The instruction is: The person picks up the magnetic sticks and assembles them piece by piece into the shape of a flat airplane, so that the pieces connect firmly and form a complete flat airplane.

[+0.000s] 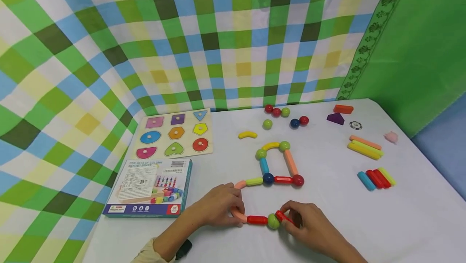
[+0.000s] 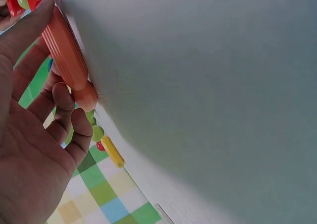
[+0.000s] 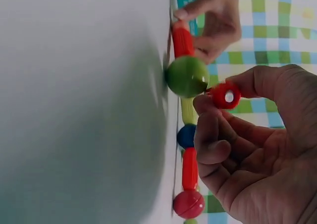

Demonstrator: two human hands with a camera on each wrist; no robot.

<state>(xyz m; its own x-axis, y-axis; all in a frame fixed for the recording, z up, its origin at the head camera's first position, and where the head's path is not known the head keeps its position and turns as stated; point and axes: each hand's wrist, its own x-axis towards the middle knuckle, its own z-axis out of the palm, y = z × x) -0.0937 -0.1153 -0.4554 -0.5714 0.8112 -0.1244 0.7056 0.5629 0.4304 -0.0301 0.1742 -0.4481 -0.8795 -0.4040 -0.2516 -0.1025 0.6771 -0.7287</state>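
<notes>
My left hand (image 1: 220,206) holds a salmon-coloured curved rod (image 2: 67,50), thumb near one end and fingers behind it. From that end a red rod (image 1: 257,220) runs right to a green ball (image 1: 273,221). Between its thumb and fingertips, my right hand (image 1: 313,224) pinches another red rod (image 3: 227,95), one end tilted up right beside the green ball. Its other end shows a silvery disc in the right wrist view. Beyond the hands, a light green rod (image 1: 254,181) leads to a dark blue ball (image 1: 268,179) in a closed loop of rods and balls.
At left lie a shape puzzle board (image 1: 186,121) and a boxed bead set (image 1: 113,198). Loose balls (image 1: 276,112) and a yellow curved rod (image 1: 247,134) lie at the back. Several straight rods (image 1: 366,180), a poker chip (image 1: 355,125) and a pink figure (image 1: 391,136) are at right.
</notes>
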